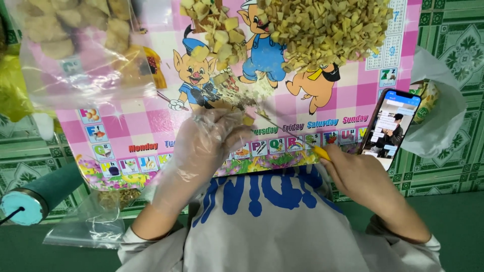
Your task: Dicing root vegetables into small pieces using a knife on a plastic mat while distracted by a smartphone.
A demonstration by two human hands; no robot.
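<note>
Covering mid-frame, a pink cartoon mat [141, 126] is seen; a large heap of diced yellow pieces [327, 30] at upper right suggests much is cut. Whole pieces remain bagged [75, 40] upper left. The gloved left hand [212, 138] pinches a small chunk [248, 120]; the right hand [353, 171] is clamped on a yellow-handled knife [320, 152].

One pink picture mat [151, 126], two heaps of diced yellow pieces [327, 30], one phone [390, 126], one knife [282, 128], three clear plastic bags [80, 55], one teal roll [35, 199], two hands [206, 146]
</note>
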